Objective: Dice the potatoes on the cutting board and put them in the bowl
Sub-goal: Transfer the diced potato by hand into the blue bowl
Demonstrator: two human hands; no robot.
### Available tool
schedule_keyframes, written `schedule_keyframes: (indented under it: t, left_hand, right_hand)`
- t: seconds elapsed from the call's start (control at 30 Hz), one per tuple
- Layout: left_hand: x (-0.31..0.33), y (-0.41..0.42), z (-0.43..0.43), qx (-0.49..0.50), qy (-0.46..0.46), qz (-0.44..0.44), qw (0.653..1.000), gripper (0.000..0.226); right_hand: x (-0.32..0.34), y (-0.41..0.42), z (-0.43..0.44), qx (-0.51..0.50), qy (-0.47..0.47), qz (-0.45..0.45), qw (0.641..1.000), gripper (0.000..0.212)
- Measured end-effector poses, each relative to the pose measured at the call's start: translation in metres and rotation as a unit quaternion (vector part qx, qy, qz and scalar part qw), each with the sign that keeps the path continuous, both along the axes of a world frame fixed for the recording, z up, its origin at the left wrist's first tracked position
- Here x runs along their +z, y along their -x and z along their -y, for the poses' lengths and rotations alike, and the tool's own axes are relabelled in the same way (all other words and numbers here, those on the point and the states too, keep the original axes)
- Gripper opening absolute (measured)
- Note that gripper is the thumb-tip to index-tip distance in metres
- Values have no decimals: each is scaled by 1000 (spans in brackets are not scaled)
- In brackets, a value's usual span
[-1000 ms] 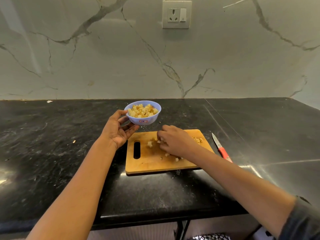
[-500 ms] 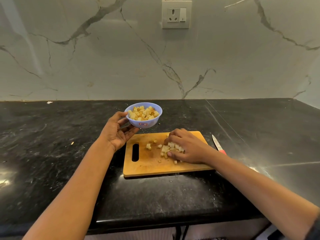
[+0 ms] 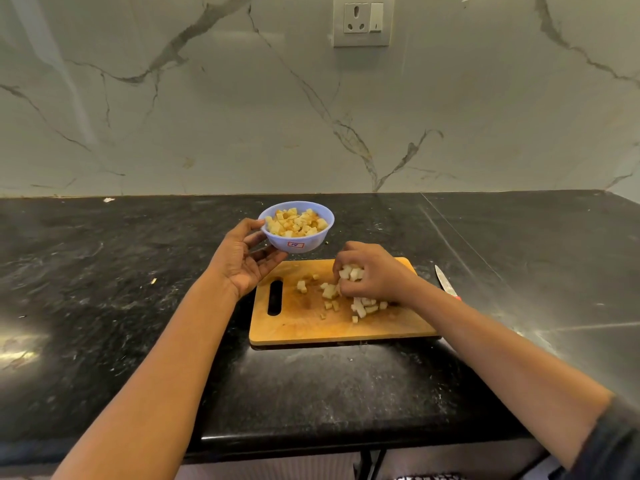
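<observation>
Your left hand (image 3: 242, 265) grips the pale blue plastic bowl (image 3: 313, 242), thumb on the near rim and fingers curled under its base, holding it just beyond the far left corner of the wooden cutting board (image 3: 311, 327). The bowl is nearly full of diced potato (image 3: 296, 223), and a small red-bordered sticker (image 3: 295, 244) faces you on its wall. Your right hand (image 3: 375, 275) is over the middle of the board, its fingers curled round a cluster of pale potato cubes (image 3: 351, 273) that show between the fingertips. More loose cubes (image 3: 363, 306) lie scattered on the board below and to the left of that hand, a few of them apart near the board's slot handle (image 3: 275, 297). The board lies flat on the black stone bench (image 3: 104, 271), near its front edge. A knife (image 3: 445, 280) lies on the bench just to the right of the board, blade pointing away from you, its red handle mostly hidden behind your right forearm. A dark sleeve (image 3: 616, 441) covers your right upper arm. Behind the bench rises a veined marble backsplash (image 3: 207, 116) with a wall socket (image 3: 362, 20) set into it.
</observation>
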State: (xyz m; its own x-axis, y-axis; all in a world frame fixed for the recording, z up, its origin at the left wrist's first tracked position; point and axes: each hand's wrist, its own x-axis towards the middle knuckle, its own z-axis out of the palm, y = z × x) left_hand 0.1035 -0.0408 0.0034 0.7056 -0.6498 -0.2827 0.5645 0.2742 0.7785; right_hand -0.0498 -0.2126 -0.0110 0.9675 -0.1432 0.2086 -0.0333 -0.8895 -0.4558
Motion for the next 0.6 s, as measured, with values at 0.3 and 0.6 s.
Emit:
schedule_keyframes:
  t: [0.3, 0.6]
  left_hand:
    - [-1, 1, 3, -16, -15, -3, 1000, 40]
    - [1, 6, 5, -54, -16, -5, 998, 43]
  right_hand:
    - [45, -15, 4, -79, -362, 118, 921, 13]
    - [75, -80, -22, -76, -276, 110, 952, 22]
